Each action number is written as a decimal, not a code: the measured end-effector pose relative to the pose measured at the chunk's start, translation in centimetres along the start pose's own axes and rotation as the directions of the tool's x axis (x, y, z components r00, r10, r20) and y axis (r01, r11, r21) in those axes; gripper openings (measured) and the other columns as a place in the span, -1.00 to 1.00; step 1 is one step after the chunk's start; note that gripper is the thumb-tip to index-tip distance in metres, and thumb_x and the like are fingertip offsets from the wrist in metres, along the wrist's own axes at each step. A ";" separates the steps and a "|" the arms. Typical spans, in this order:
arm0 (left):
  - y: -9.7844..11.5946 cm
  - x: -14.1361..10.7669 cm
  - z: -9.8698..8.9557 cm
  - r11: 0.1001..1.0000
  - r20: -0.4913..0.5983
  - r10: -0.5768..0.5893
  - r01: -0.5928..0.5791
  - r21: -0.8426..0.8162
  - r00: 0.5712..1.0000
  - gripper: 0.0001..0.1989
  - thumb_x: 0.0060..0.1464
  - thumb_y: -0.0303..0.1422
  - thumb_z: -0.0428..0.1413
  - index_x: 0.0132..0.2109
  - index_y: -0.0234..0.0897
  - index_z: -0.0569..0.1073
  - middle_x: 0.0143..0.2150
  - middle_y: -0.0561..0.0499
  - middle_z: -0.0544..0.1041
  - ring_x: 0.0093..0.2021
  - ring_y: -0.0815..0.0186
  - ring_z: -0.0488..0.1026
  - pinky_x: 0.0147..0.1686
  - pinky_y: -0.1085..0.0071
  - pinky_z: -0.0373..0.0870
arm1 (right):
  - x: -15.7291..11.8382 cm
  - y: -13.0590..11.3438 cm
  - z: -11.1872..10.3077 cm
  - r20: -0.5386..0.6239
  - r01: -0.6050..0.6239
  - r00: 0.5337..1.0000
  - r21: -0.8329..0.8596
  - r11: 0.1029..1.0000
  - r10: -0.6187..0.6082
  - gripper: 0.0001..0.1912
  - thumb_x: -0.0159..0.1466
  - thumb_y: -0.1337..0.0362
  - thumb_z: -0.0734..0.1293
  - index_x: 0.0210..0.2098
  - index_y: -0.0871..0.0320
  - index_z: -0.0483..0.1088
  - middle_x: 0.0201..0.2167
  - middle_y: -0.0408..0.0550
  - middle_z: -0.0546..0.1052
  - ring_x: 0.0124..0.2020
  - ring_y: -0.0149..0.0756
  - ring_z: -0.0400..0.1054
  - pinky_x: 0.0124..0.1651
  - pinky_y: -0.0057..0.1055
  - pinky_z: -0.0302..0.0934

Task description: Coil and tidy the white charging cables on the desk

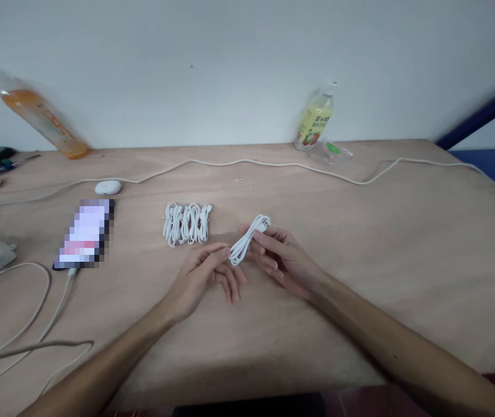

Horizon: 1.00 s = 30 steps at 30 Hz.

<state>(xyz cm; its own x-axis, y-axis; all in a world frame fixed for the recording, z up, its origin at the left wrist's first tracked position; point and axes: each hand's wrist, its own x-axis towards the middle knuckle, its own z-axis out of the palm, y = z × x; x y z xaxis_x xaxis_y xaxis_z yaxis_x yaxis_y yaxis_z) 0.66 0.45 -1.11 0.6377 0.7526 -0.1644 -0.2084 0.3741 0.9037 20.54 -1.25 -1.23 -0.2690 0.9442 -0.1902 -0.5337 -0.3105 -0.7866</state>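
Note:
A coiled white cable [244,244] is held above the table between my two hands. My right hand [288,258] pinches it near its upper end, where a plug shows. The thumb and forefinger of my left hand [208,269] close on its lower left end, with the other fingers spread below. Several bundled white cables [187,224] lie side by side in a row on the wooden table [381,255], just behind my left hand.
At the left are a phone [84,233] with a charging cable, a white case [107,187] and loose cables. An orange bottle [43,119] and a yellow-green bottle [315,120] stand by the wall. A long white cord [273,164] crosses the table behind the bundles.

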 end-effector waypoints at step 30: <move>0.5 -0.2 0.0 0.995 0.024 -0.091 0.090 0.047 0.996 -0.62 0.27 -0.11 0.33 0.00 -0.36 0.69 -0.15 -0.21 0.76 -0.53 0.34 0.61 -0.58 0.46 0.61 | 0.3 0.5 0.1 -0.056 -0.017 0.998 -0.037 0.999 0.015 -0.59 0.17 -0.06 0.64 -0.20 0.13 0.68 -0.56 -0.29 0.37 -0.65 -0.58 0.06 -0.67 -0.59 -0.14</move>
<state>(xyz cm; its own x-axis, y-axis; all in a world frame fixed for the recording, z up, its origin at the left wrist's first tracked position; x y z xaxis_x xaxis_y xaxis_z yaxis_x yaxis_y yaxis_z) 0.41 0.54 -0.62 0.6719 0.7020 -0.2363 -0.1156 0.4144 0.9027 20.14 -1.14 -1.62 -0.2316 0.9441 -0.2346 -0.4995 -0.3223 -0.8042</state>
